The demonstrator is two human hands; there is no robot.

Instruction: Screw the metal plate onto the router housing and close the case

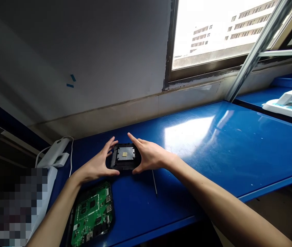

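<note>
Between my two hands is a black plastic case cover (pixel 125 166), its inner side facing me. A silver metal plate (pixel 130 153) with a small yellowish square pad (pixel 124 154) is fixed inside it. My left hand (pixel 96 166) curves round the cover's left side, thumb at the near edge and fingers at the far corner. On the right edge, my right hand (pixel 152 156) grips it, index finger stretched out past the far side. Below my left wrist lies a green circuit board (pixel 91 209) in a black casing. A thin screwdriver-like rod (pixel 154 183) lies near my right hand.
A white power strip (pixel 54 151) with a plug and cable stands at the left of the blue table (pixel 187 185). Another power strip (pixel 290 106) is at the far right, beyond a metal post (pixel 254 55). Behind the table are a wall and a window.
</note>
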